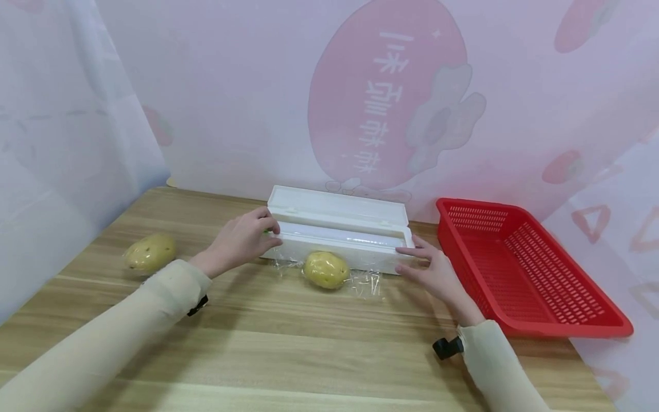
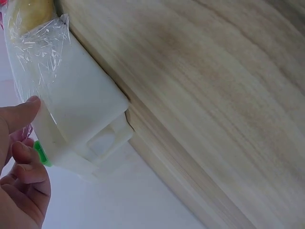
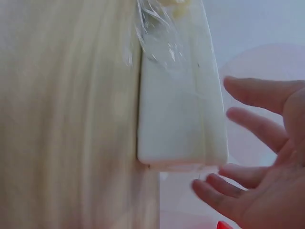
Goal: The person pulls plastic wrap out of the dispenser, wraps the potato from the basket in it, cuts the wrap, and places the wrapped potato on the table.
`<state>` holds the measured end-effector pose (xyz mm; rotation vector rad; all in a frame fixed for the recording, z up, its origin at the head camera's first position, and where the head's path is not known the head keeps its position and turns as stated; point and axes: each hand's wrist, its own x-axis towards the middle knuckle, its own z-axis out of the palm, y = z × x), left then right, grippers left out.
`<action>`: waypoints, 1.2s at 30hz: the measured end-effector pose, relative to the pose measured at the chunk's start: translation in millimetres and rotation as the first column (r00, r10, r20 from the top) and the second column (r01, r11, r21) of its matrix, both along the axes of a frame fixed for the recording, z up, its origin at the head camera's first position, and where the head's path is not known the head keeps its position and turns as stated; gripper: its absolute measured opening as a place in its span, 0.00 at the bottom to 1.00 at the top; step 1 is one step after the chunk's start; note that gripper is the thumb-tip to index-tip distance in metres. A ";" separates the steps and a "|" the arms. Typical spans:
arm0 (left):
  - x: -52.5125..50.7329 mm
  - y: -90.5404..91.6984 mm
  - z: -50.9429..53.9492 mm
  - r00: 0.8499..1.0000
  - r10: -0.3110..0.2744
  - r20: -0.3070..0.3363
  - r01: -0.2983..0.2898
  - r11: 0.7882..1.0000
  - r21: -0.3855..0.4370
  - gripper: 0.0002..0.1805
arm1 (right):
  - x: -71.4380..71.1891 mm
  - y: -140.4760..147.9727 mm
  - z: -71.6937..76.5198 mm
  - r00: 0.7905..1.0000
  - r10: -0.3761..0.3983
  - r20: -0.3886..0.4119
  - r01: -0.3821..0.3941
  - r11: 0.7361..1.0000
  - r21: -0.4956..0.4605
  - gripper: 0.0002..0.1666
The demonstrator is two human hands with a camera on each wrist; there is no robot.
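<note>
A long white cling film box stands toward the back of the table, its lid raised and a film roll inside. In front of it lies a potato, with clear film spread about it and against the box's front. My left hand is at the box's left end. In the left wrist view its thumb touches the front edge, and bent fingers lie by a small green piece, with a gap between. Around the right end, my right hand spreads its fingers and grips nothing.
Another potato, apparently film-wrapped, lies on the wooden table at the left. A red plastic basket stands at the right, close to my right forearm. Behind the box hangs a pale printed cloth.
</note>
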<state>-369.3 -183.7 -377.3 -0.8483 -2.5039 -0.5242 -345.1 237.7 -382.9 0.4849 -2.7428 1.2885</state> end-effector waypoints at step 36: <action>19.0 -4.3 0.7 0.927 -0.283 0.246 0.288 0.958 0.018 0.08 | 22.5 -17.7 -11.7 0.916 0.111 0.386 0.094 0.876 -0.474 0.18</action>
